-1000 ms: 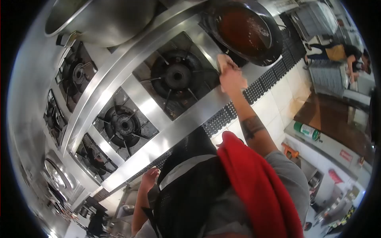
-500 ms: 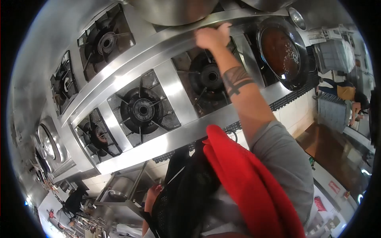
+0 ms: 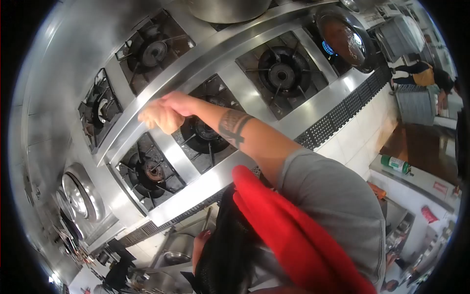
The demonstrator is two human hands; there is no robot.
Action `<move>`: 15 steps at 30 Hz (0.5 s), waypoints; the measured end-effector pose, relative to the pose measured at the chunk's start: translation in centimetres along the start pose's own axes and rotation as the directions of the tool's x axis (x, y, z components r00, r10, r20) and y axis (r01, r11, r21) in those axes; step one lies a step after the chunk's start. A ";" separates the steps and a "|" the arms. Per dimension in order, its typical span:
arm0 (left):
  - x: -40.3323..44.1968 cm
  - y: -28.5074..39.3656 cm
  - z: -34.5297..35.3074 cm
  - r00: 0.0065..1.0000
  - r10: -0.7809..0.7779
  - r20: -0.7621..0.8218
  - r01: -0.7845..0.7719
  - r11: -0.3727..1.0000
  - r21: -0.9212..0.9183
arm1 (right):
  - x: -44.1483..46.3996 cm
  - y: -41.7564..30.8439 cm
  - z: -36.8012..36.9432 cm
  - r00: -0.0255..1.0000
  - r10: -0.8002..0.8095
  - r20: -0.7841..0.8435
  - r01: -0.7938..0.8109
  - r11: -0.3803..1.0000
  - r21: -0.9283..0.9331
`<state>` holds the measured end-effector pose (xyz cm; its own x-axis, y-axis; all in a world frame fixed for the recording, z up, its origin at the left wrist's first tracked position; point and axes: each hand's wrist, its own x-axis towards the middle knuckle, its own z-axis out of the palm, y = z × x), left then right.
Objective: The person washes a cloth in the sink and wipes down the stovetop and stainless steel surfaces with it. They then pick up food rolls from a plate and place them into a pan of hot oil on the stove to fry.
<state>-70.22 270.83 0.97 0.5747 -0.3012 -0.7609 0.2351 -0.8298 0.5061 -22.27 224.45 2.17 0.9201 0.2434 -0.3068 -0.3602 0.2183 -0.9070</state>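
Note:
My right hand is closed on a crumpled tan cloth, above the steel strip of the stove and left of a middle burner. My left hand is low beside the dark apron; its fingers are mostly hidden. A dark oval pan of reddish-brown liquid sits at the stove's right end, with a blue flame beside it. A red cloth hangs over my shoulder.
More burners line the stove, and a large pot stands at the top. Round metal lids are at the left. A co-worker bends over a counter at the upper right. A green cylinder lies on a ledge.
My right hand has swept left along the stove, from near the oval pan to above the burners on the left. The view has shifted, and a blue flame now shows by the pan.

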 end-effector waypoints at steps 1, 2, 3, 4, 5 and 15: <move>0.1 -1.1 -1.4 0.999 0.045 -0.008 -0.045 0.998 0.037 | -0.7 0.4 -0.5 0.993 -0.099 0.069 0.067 0.926 0.371; 0.3 -1.9 -2.6 0.998 0.062 -0.008 -0.061 0.996 0.063 | -1.7 0.8 -1.4 0.971 -0.219 0.097 0.093 0.718 0.690; 0.5 -2.5 -3.7 0.996 0.090 -0.007 -0.089 0.991 0.096 | -3.7 0.2 -2.6 0.966 -0.249 0.075 0.113 0.659 0.743; 0.5 -2.4 -4.4 1.000 0.007 0.009 -0.008 0.998 0.063 | -6.5 -1.2 -4.2 0.959 -0.278 0.051 0.131 0.596 0.792; 0.5 -2.1 -5.2 0.997 -0.076 0.026 0.075 0.997 0.033 | -9.6 -2.6 -5.7 0.967 -0.253 -0.021 0.176 0.611 0.772; 7.1 8.8 -8.5 0.996 -0.070 0.059 0.062 0.990 0.129 | -19.0 -7.2 -31.7 0.436 -0.318 -0.842 0.817 0.532 0.222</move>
<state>-57.40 265.40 3.44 0.5098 -0.2698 -0.8169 0.1669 -0.9005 0.4015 -32.27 188.28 5.39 0.6455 -0.7586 -0.0880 0.5259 0.5251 -0.6691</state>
